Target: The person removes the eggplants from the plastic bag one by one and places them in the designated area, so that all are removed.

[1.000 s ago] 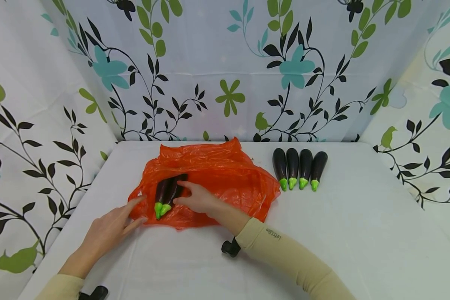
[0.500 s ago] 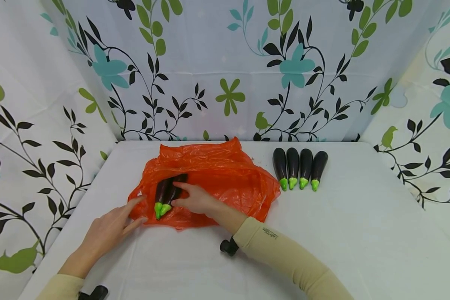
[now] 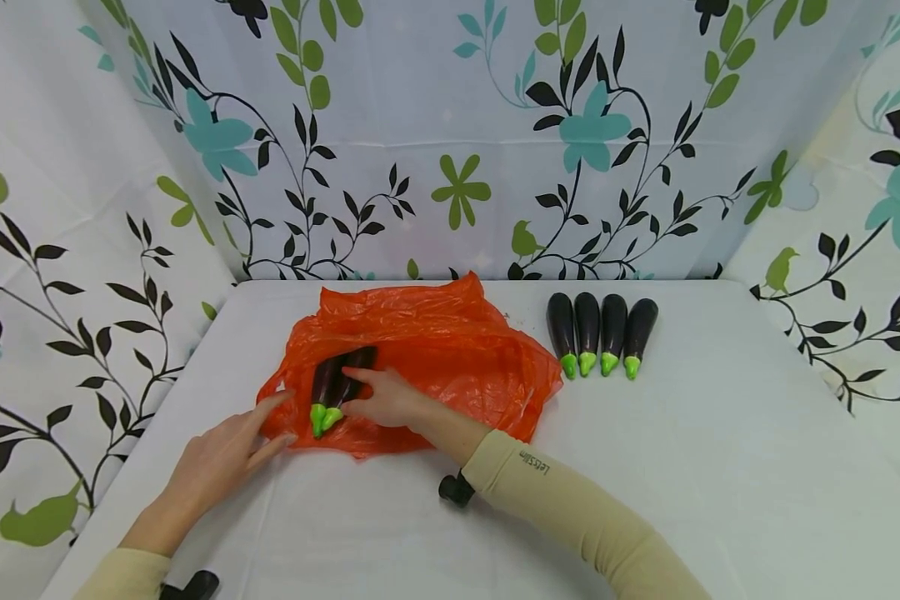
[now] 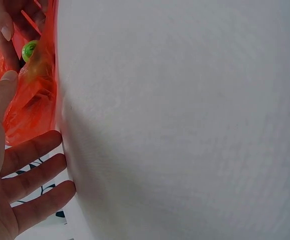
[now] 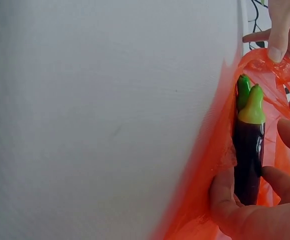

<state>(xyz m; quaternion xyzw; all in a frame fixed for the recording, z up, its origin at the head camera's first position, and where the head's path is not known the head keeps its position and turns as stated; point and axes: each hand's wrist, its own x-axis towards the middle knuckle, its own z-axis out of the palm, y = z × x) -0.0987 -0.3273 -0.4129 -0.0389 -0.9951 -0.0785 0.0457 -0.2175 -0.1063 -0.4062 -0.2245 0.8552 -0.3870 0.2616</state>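
Observation:
An orange-red plastic bag [image 3: 412,307] lies on the white table with its mouth spread toward me. Inside its left end rest two dark purple eggplants side by side, green stem ends nearest me. My right hand [image 3: 386,400] reaches into the bag and holds the right-hand eggplant [image 5: 249,145], thumb on one side and fingers on the other. The other eggplant [image 3: 322,385] lies against it on the left. At the bag's left edge, my left hand [image 3: 213,454] touches the plastic with its thumb; its fingers are extended and spread, low by the tabletop.
Several more eggplants [image 3: 600,329] stand in a row to the right of the bag, green ends toward me. A white curtain [image 3: 390,92] with leaf and flower prints closes off the back and both sides of the table [image 3: 682,450].
My right hand has shifted slightly left over the right-hand eggplant. The left hand, the bag and both eggplants in it stay in place.

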